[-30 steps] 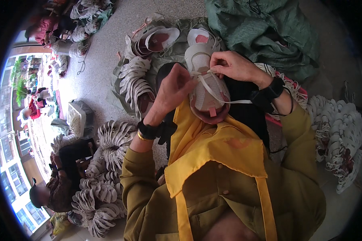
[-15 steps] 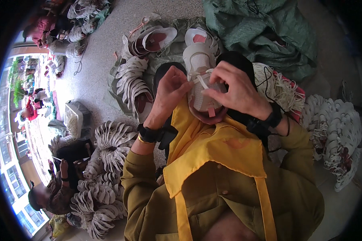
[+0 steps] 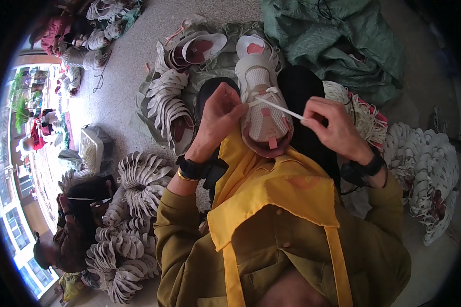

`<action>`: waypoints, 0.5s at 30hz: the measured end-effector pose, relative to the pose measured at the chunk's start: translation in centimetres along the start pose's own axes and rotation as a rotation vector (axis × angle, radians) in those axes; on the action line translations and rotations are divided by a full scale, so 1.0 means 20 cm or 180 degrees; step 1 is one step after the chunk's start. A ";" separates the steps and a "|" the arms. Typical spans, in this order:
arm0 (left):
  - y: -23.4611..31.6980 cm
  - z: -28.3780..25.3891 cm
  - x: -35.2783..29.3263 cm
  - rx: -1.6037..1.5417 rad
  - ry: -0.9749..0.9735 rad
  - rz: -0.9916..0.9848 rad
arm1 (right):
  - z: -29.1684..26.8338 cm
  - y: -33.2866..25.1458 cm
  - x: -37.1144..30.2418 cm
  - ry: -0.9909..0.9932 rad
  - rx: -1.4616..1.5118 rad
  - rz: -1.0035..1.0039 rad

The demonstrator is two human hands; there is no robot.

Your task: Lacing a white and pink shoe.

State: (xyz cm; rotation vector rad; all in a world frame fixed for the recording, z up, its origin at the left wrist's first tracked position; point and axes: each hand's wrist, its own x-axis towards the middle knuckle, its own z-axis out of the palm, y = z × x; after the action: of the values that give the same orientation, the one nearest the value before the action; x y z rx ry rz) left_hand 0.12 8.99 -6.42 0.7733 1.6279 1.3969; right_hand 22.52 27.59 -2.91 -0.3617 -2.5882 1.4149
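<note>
A white mesh shoe upper (image 3: 257, 79) with pink trim lies lengthwise between my knees, its toe pointing away from me and its pink-edged collar against the yellow apron (image 3: 271, 192). From its lacing area a white shoelace (image 3: 283, 108) runs taut to the right. My right hand (image 3: 338, 125) pinches the end of that lace, just off the upper's right side. Close against the upper's left edge, my left hand (image 3: 217, 120) is closed, thumb and forefinger on a short stretch of lace; its other fingertips are curled out of sight.
Nested white uppers (image 3: 166, 100) lie on a green sheet to the left, with more piles (image 3: 133, 189) beyond. A green woven sack (image 3: 333, 46) sits far right. Bundled laced uppers (image 3: 420, 169) lie at right. A co-worker (image 3: 69, 240) sits at the left.
My right hand has moved right, away from the upper, drawing the lace out straight. The loop over the lacing area is gone. My left hand has hardly moved.
</note>
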 end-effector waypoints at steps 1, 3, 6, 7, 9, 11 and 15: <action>-0.01 0.00 0.00 -0.0006 0.0005 0.0013 | -0.01 0.02 -0.02 0.0004 0.0032 0.0092; -0.02 0.00 0.00 -0.0005 -0.0008 0.0039 | 0.02 0.06 -0.03 -0.0038 -0.0050 -0.0039; 0.02 0.00 0.00 -0.0010 0.0020 -0.0032 | 0.08 0.06 0.02 -0.0068 0.0281 0.0181; 0.01 0.00 -0.01 -0.0051 0.0008 -0.0033 | 0.06 0.04 0.03 -0.0137 0.0261 0.0349; 0.01 0.00 -0.01 -0.0156 -0.0011 -0.0026 | 0.10 0.02 0.06 0.0088 0.0358 0.0307; 0.02 0.01 -0.02 -0.0123 0.0039 -0.0029 | 0.13 0.01 0.08 0.0230 0.0187 0.0290; 0.06 0.00 -0.04 -0.0289 0.0001 -0.0094 | 0.21 0.02 0.08 0.0461 -0.0154 0.0110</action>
State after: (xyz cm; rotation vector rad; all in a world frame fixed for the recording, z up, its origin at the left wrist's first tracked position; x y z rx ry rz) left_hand 0.45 8.54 -5.15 0.6938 1.5589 1.4396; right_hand 20.02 24.92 -5.44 -0.4988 -2.5142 1.2874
